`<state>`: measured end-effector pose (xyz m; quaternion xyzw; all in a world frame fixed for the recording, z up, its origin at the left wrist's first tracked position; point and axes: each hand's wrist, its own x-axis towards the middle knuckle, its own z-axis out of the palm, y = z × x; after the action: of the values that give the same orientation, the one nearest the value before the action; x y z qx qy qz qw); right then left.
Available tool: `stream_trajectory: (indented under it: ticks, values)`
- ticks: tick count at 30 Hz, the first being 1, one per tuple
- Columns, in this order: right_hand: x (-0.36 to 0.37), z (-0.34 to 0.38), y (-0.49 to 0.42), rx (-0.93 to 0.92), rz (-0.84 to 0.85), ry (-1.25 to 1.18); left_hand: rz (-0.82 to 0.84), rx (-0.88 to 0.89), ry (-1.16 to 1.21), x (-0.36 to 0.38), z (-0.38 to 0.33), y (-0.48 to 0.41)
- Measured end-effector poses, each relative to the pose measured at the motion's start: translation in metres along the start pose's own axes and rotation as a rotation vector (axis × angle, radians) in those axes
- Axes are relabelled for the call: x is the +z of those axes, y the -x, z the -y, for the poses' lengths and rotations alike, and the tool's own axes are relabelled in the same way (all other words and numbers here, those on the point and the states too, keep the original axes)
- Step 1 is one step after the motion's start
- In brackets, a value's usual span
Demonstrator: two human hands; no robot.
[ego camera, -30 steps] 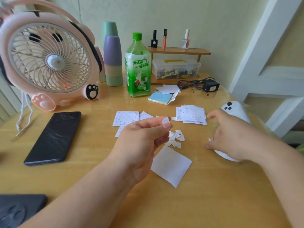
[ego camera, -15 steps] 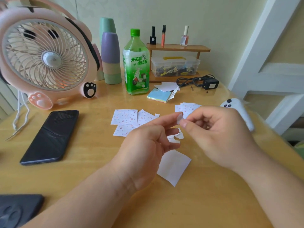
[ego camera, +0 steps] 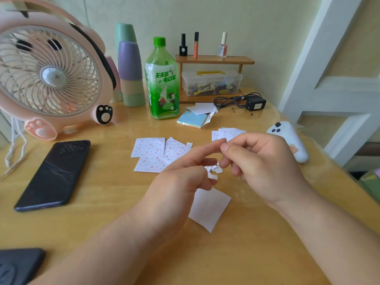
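Left hand and right hand curled, fingertips touching; cannot tell if holding anything. With loose pinch, could drop it among paper scraps

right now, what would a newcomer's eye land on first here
The left hand and right hand meet fingertip to fingertip above white paper scraps in the middle of the table. Next comes the big pink fan at the back left, then the green bottle standing behind the cherry-print sheets.
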<state>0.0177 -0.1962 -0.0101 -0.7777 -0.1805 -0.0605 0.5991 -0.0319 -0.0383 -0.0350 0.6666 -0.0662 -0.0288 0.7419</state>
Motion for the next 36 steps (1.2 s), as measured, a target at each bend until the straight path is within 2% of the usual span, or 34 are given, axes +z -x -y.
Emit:
stream_trajectory:
  ticks: [10,23,30,36]
  values:
    - [0.0008,-0.0023,-0.0018,0.027,0.053,-0.151,-0.002,-0.008,0.026,-0.0018,0.0015,-0.0006]
    - [0.0021,-0.0029,-0.0027,0.046,0.066,-0.206,0.006,0.009,-0.027,-0.0005,-0.0003,-0.0014]
    - [0.0033,-0.0066,-0.0047,0.033,0.043,-0.185,-0.043,0.002,-0.04,0.0015,-0.0005,-0.0006]
    - [0.0039,-0.0075,-0.0049,0.062,0.002,-0.172,-0.048,-0.014,-0.179,0.002,-0.0037,0.0008]
